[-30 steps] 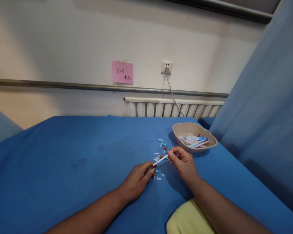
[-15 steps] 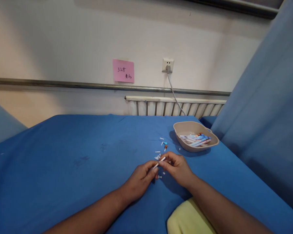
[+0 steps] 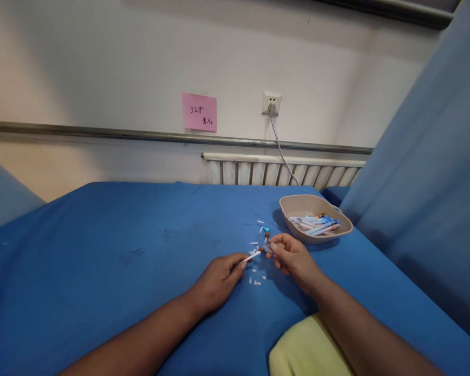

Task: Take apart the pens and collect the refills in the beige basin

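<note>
Blue cloth (image 3: 102,277) lay beneath both hands, creased and marked here and there. Between the thumb and fingers of the left hand (image 3: 219,279) a slim white stick (image 3: 253,256) was pinched near its lower end, the rest slanting up towards the right hand (image 3: 293,259). That hand's fingertips were drawn together on a small see-through piece (image 3: 269,249), close to the stick's far end; whether the two touched could not be told.

The stick looked light, smooth and fairly stiff, probably plastic, so a gentle pinch along its side seemed enough, though its roundness might let it roll or slip. The clear piece looked thin-walled and likely to dent under a hard squeeze; its sides seemed the place to hold it.

White bits (image 3: 257,283) lay scattered near the fingers, with a brown cap (image 3: 267,235) and a teal cap (image 3: 266,230) just beyond. Off to the right stood a beige tub (image 3: 295,204) with pens (image 3: 319,227) heaped inside.
</note>
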`<state>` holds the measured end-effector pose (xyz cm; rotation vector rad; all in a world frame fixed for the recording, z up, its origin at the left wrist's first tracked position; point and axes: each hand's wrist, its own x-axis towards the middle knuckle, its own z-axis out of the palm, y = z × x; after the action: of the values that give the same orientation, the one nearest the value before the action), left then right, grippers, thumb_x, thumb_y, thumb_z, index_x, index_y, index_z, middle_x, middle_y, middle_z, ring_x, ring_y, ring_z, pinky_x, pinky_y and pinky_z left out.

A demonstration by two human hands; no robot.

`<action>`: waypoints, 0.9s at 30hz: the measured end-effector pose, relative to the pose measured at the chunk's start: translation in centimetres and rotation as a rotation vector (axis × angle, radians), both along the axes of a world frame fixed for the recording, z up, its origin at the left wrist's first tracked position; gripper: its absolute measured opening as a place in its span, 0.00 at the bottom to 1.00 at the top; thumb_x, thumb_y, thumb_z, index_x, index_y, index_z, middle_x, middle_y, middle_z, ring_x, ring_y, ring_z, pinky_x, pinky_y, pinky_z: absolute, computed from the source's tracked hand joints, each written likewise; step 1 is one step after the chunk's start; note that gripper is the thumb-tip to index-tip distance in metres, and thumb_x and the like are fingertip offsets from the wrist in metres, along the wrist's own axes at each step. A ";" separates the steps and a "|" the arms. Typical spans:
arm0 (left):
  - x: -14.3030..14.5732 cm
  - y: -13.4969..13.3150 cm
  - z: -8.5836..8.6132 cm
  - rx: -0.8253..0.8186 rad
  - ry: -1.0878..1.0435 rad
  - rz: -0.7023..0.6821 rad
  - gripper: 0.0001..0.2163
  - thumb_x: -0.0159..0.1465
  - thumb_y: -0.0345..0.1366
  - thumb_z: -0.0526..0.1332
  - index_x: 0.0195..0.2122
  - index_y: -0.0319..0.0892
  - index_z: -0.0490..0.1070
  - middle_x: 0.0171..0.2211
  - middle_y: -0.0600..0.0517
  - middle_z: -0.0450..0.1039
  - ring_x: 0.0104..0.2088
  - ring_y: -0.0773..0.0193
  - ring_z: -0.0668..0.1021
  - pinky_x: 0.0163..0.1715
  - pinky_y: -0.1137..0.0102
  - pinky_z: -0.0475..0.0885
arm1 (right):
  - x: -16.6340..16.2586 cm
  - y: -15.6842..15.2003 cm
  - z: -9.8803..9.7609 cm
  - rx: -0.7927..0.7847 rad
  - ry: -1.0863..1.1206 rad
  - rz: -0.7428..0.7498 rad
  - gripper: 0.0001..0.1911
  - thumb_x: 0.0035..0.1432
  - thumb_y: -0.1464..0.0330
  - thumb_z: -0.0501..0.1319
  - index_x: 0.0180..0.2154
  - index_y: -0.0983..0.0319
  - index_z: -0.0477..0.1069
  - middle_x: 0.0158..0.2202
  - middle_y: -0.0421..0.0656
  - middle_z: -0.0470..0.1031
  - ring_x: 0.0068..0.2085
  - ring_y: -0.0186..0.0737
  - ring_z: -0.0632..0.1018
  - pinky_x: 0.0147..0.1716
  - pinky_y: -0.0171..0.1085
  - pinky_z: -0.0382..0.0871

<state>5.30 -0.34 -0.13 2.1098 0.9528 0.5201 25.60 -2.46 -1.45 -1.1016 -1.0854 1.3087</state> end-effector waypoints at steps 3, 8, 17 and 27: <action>0.0 -0.3 0.4 0.072 0.050 -0.046 0.15 0.67 0.39 0.47 0.44 0.44 0.71 0.35 0.53 0.74 0.35 0.64 0.73 0.36 0.73 0.65 | 0.2 0.1 0.0 0.002 -0.102 0.028 0.19 0.45 0.54 0.64 0.28 0.62 0.64 0.22 0.37 0.72 0.15 0.25 0.61 0.13 0.28 0.47; -0.1 -0.4 0.2 0.171 0.109 -0.065 0.14 0.68 0.39 0.46 0.41 0.45 0.71 0.36 0.53 0.74 0.36 0.63 0.74 0.36 0.72 0.65 | 0.5 0.4 -0.1 0.055 -0.226 0.013 0.20 0.43 0.53 0.65 0.22 0.63 0.66 0.19 0.38 0.72 0.16 0.26 0.60 0.15 0.29 0.51; -0.2 -0.2 0.0 0.223 0.180 -0.062 0.15 0.68 0.38 0.44 0.40 0.44 0.70 0.35 0.52 0.74 0.36 0.63 0.74 0.36 0.72 0.66 | 1.2 0.4 -0.3 0.068 -0.295 0.031 0.17 0.44 0.55 0.65 0.21 0.63 0.67 0.19 0.39 0.73 0.18 0.27 0.62 0.18 0.31 0.53; -0.1 -0.4 0.4 0.254 0.245 -0.072 0.15 0.67 0.39 0.45 0.40 0.45 0.71 0.36 0.52 0.74 0.36 0.62 0.74 0.36 0.71 0.66 | 1.2 0.3 -0.6 0.127 -0.306 0.040 0.16 0.46 0.57 0.65 0.21 0.62 0.66 0.19 0.39 0.72 0.23 0.33 0.70 0.26 0.34 0.63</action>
<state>5.18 -0.76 0.25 2.4707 0.9828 0.3669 26.79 -2.12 -2.06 -1.2144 -1.4026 1.1072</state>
